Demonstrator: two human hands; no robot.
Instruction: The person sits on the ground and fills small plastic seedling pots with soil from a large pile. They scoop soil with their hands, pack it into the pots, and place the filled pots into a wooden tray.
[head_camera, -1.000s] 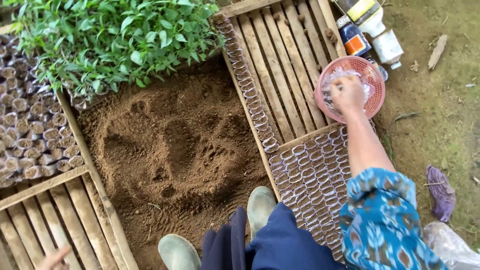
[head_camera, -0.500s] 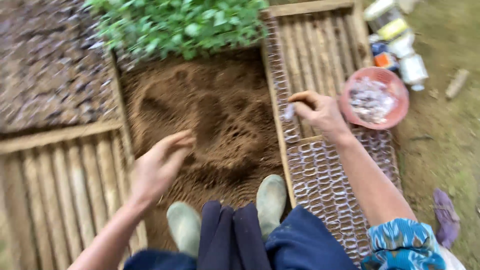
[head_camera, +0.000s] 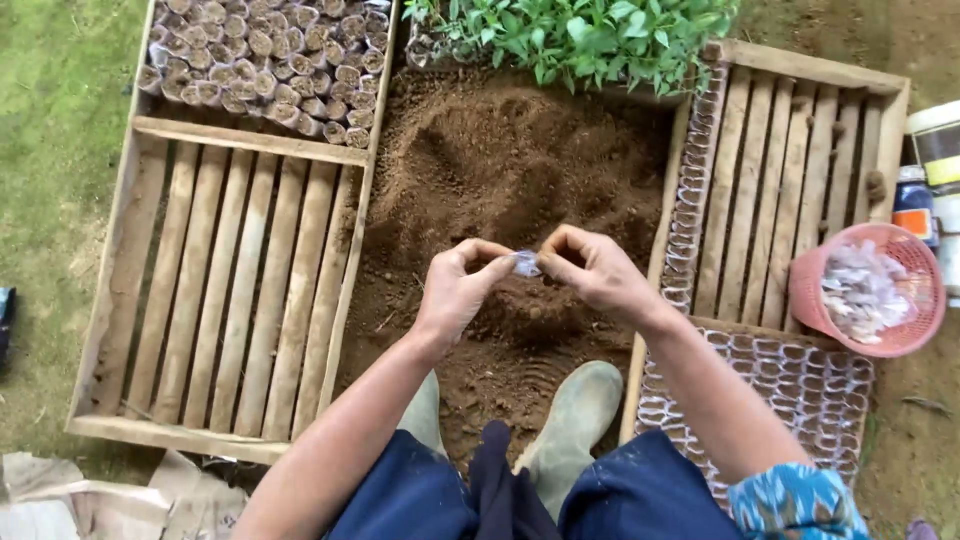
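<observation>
— Clear plastic, a small crumpled seedling sleeve (head_camera: 526, 264), is pinched between left hand (head_camera: 457, 292) and right hand (head_camera: 597, 272), fingers closed on it, above the brown soil heap (head_camera: 500, 170).

— Best rubbed open gently; thin film looks liable to tear.

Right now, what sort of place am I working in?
Most likely an outdoor plant nursery, a seedling potting spot on the ground. A heap of loose soil lies between slatted wooden trays, rows of small soil-filled bags fill one tray's end, and leafy green seedlings stand beyond the soil.
</observation>
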